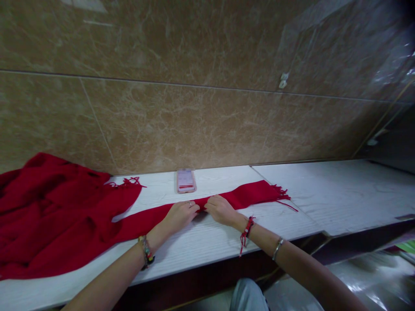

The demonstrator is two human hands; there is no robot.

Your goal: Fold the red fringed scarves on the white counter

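A long red scarf (145, 219) with fringed ends lies across a white wood-grain tabletop (201, 246). Its right part is a narrow strip ending in tassels, and on the left it spreads into a large rumpled heap. At the middle of the strip, my left hand (181, 214) pinches the cloth, a ring on one finger. Close beside it, my right hand (221, 209) grips the same strip, fingers curled in. The fabric between the two hands looks bunched. My fingertips are partly hidden by the cloth and the hands themselves.
Behind the scarf, near the wall, a phone (186, 180) with a lit screen lies on the table. A brown marble-look tiled wall (194, 125) rises along the back edge. The table's front edge is close to my forearms, with my knee (249, 296) below it.
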